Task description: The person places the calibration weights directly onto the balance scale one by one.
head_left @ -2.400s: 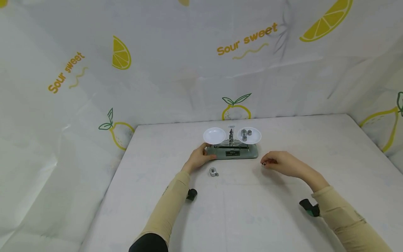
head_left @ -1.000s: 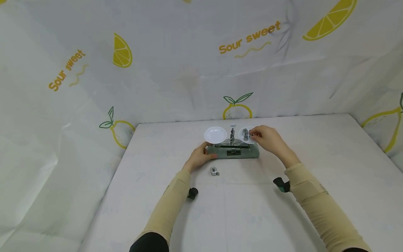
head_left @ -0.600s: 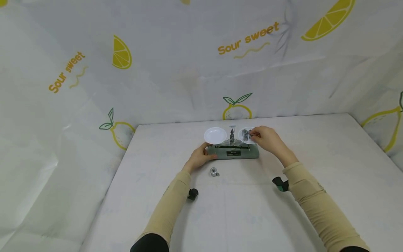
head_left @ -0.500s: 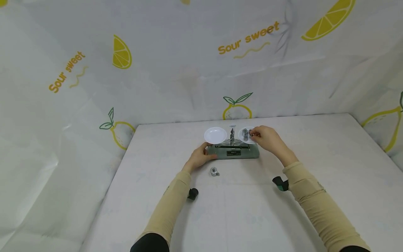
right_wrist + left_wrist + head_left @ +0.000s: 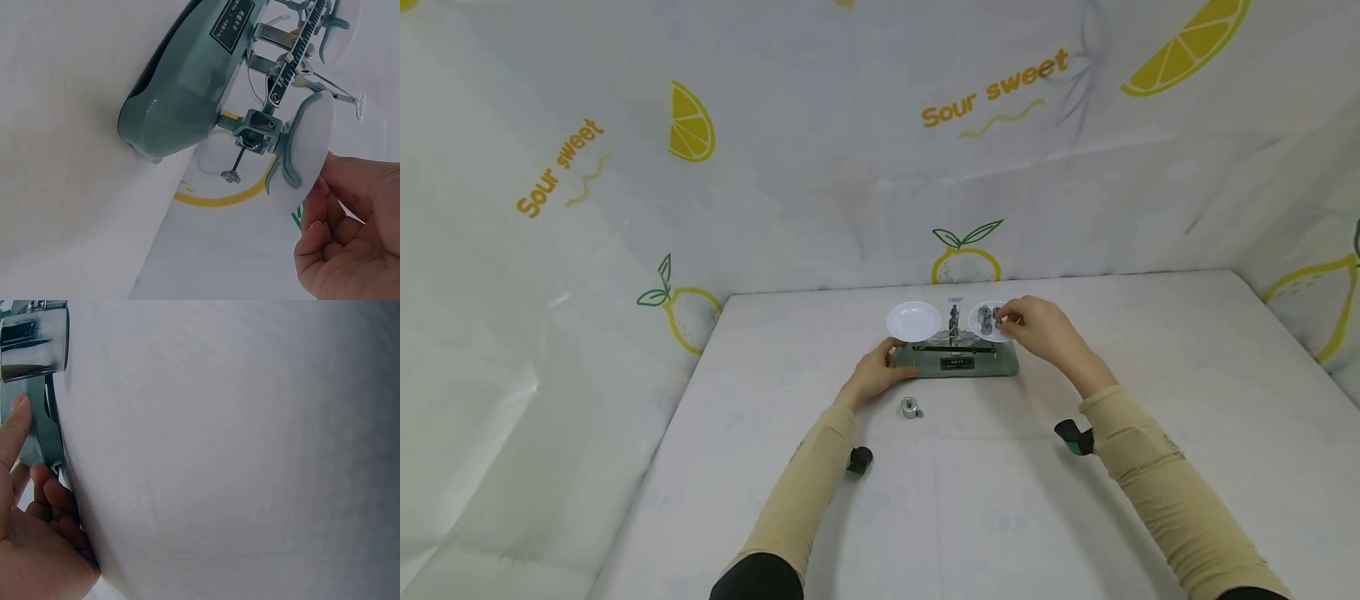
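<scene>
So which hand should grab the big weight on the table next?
Probably the right hand, once it leaves the pan: the left hand is nearer the weight, but grips the scale.

A white sheet (image 5: 820, 200) printed with lemons (image 5: 692, 125) and orange "Sour sweet" lettering (image 5: 995, 89) rises behind the white table (image 5: 970, 517).

Head view: right hand (image 5: 1041, 329) is covering the right side of right pan (image 5: 975, 331); pinched weight (image 5: 997, 315) is showing too small to make out — same for the lettering on label (image 5: 957, 364). Left hand (image 5: 874, 372) is hiding one end of base (image 5: 977, 367). Right wrist: pan is blocking fingertips; top edge is cropping left pan (image 5: 345, 37). Left wrist: left edge is cutting off hand and base.
</scene>
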Demonstrator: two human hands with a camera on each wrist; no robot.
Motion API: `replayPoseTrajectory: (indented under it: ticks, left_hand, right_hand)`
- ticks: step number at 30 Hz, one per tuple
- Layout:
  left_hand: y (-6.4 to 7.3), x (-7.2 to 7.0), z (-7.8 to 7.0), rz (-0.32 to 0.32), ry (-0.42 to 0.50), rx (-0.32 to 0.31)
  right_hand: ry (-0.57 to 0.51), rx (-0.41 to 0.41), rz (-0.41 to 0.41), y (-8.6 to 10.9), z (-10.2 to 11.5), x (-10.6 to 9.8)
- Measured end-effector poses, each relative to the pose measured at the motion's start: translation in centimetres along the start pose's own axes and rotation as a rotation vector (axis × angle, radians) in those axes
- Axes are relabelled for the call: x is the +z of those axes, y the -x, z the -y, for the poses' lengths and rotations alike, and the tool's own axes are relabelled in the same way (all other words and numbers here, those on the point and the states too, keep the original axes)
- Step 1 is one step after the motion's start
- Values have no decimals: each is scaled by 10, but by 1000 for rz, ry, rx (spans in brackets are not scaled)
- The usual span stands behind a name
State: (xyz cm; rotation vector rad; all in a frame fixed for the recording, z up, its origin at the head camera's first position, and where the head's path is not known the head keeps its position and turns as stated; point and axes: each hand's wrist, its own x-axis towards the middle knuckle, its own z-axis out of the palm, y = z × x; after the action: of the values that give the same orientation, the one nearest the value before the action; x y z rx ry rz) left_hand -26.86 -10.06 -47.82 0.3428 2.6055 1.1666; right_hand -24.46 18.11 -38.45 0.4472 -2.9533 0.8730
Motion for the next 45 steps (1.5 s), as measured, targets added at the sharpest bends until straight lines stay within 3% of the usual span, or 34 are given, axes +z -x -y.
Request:
replayPoseTrajectory:
  ticks: [15,22,26,38,45]
  left_hand:
    - [0,2,1,-3,-17,-38]
    - [0,0,1,-4,-14,-22]
    - [1,0,0,-3,-12,-22]
    - [-1,2,1,-3,-9,-22]
    - [0,1,1,-1,-5,-25]
  right_hand:
    - [-89,44,-139,10,-12,-20]
    - [-150,127,-171,16,-29,-23]
    - [-157,166,-130,17,-41,-20]
    - [-196,234,117,12,-59,-2]
    - [-250,182,214,6,-64,12]
